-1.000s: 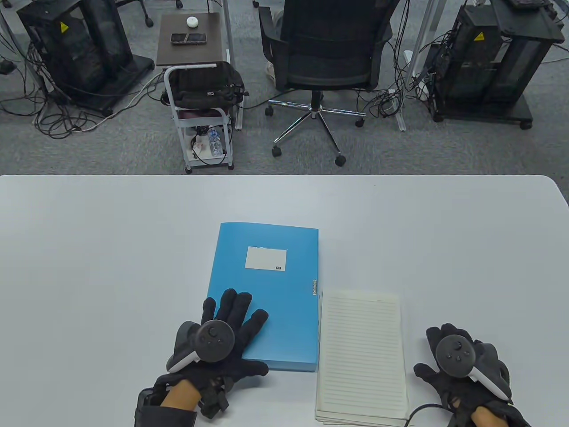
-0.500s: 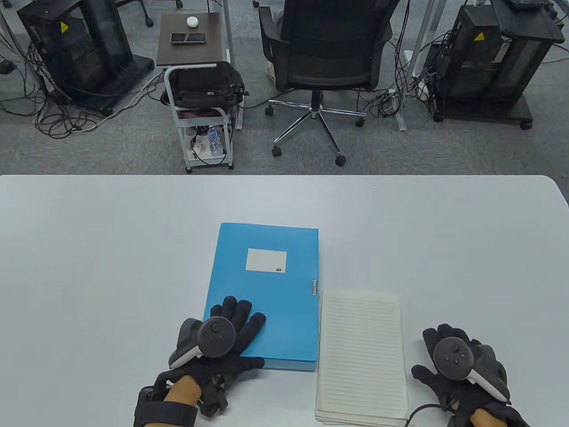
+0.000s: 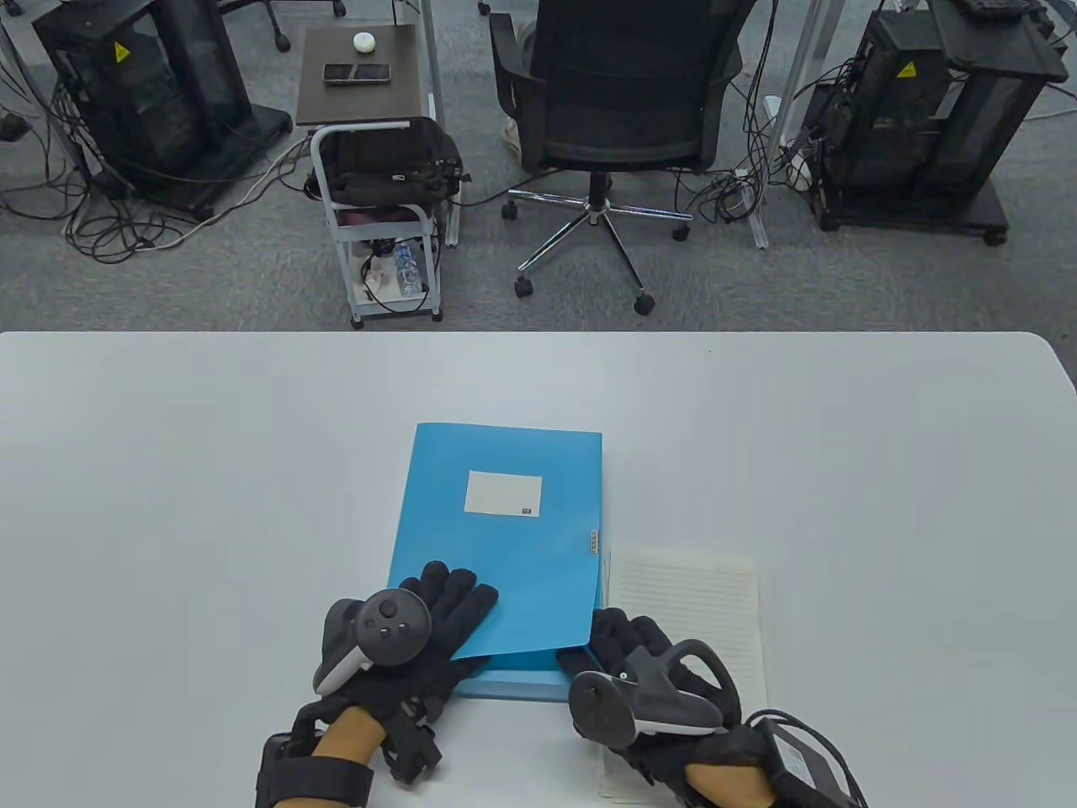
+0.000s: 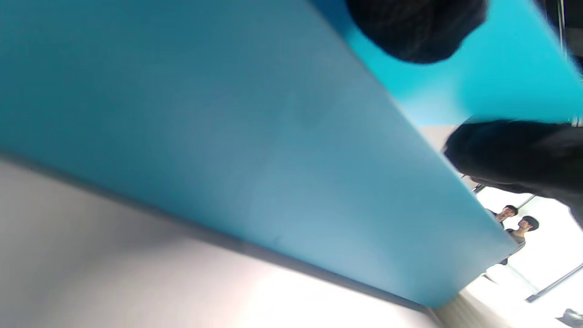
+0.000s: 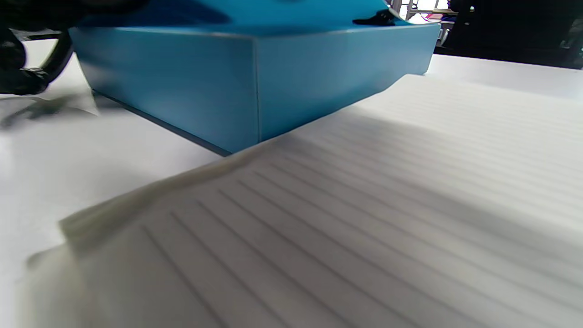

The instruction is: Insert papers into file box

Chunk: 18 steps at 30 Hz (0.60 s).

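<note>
The blue file box lies flat mid-table with a white label on its lid. Its lid is raised slightly along the near right edge, and the base shows beneath. My left hand rests with spread fingers on the lid's near left corner. My right hand is over the stack of lined papers, with its fingers at the lid's near right corner, holding the edge up. The left wrist view shows the box side. The right wrist view shows the box corner beside the papers.
The white table stretches wide on both sides of the box. A small clasp sits on the box's right edge. Beyond the far edge stand an office chair, a small cart and equipment racks.
My right hand moved left from the table's right side onto the papers and took the lid's near right corner. The lid has lifted slightly. My left hand stayed on the lid.
</note>
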### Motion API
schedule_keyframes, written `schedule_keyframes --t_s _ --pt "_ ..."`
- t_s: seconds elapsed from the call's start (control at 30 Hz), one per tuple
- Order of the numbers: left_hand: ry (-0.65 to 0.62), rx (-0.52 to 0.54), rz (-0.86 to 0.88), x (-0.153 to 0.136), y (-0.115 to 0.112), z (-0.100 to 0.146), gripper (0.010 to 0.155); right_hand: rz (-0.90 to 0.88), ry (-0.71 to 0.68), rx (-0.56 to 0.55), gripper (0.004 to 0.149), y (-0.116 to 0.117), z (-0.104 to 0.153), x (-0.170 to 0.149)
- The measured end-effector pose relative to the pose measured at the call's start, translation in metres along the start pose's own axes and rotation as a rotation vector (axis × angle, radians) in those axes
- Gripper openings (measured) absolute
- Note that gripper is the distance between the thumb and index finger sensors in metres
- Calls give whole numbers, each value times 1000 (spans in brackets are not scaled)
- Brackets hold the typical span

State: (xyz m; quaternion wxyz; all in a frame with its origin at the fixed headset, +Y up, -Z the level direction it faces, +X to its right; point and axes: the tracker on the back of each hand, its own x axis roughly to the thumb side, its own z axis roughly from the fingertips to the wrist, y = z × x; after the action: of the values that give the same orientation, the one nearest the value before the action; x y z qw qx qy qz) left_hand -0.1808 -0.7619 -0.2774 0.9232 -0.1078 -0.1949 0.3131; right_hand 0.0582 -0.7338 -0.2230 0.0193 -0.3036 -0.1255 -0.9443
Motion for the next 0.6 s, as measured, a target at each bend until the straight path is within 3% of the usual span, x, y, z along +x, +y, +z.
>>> schedule_keyframes --t_s 0.07,0.23,0.6 --pt "0 3 -5 1 0 0 79 -3 33 -42 72 6 2 3" --pt "-7 5 7 0 -1 0 79 -4 11 31 73 18 -10 6" --pt "4 28 95 -5 4 -1 76 0 33 -53 64 19 -11 3"
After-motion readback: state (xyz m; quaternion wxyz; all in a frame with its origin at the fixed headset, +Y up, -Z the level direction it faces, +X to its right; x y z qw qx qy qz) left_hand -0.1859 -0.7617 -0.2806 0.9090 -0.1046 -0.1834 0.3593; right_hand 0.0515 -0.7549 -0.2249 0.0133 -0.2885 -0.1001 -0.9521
